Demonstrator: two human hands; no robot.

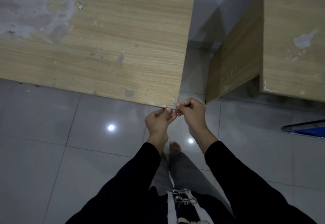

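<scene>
Left hand point(159, 120) and right hand point(190, 112) both pinched the small whitish L-shaped plastic corner guard point(172, 107) at the near right corner of the worn light-wood laminate table point(105, 47); pressing both legs flush and evenly looked wisest.

Nothing readable in view. Table top point(105, 47) beyond the left hand point(157, 120) and right hand point(191, 113): just wood grain. Corner piece point(171, 107) between them: too small to check.
</scene>
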